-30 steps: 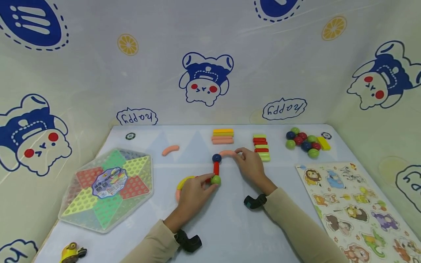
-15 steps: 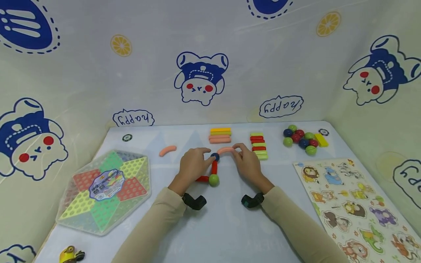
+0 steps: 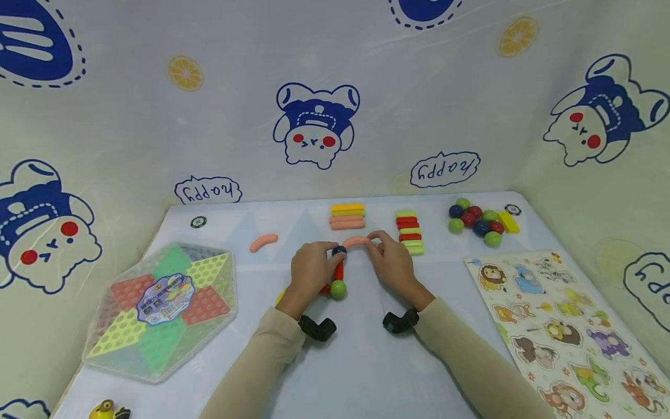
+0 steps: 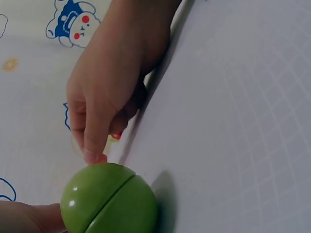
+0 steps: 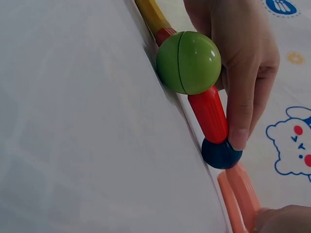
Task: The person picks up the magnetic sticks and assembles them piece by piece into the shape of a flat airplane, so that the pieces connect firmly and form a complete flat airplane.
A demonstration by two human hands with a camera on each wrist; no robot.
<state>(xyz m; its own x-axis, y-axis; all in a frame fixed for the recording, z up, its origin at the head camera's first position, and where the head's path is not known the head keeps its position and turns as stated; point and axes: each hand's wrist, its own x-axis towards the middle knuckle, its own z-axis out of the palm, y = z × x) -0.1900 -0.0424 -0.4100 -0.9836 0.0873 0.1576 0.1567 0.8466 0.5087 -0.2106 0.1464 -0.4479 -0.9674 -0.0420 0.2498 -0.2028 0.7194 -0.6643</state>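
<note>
My left hand (image 3: 314,269) pinches a dark blue ball (image 3: 339,251) between thumb and fingers. A red rod (image 3: 339,270) joins that ball to a green ball (image 3: 338,290) nearer to me. In the right wrist view, a yellow piece (image 5: 154,13) continues past the green ball (image 5: 188,63). My right hand (image 3: 391,265) pinches the far end of a curved pink rod (image 3: 356,241). The pink rod's other end meets the blue ball (image 5: 221,153); whether it is fully seated I cannot tell. My left hand partly hides the rest of the chain.
Pink and yellow rods (image 3: 347,222) lie at the back, with red and green rods (image 3: 409,231) to their right. Several balls (image 3: 482,227) and a yellow block (image 3: 508,222) sit back right. A hexagonal case (image 3: 164,297) is left, an animal puzzle board (image 3: 555,326) right. Another curved pink rod (image 3: 263,242) lies back left.
My left hand has moved from the green ball up to the blue ball and now pinches it. My right hand keeps its hold on the curved pink rod, which meets the blue ball.
</note>
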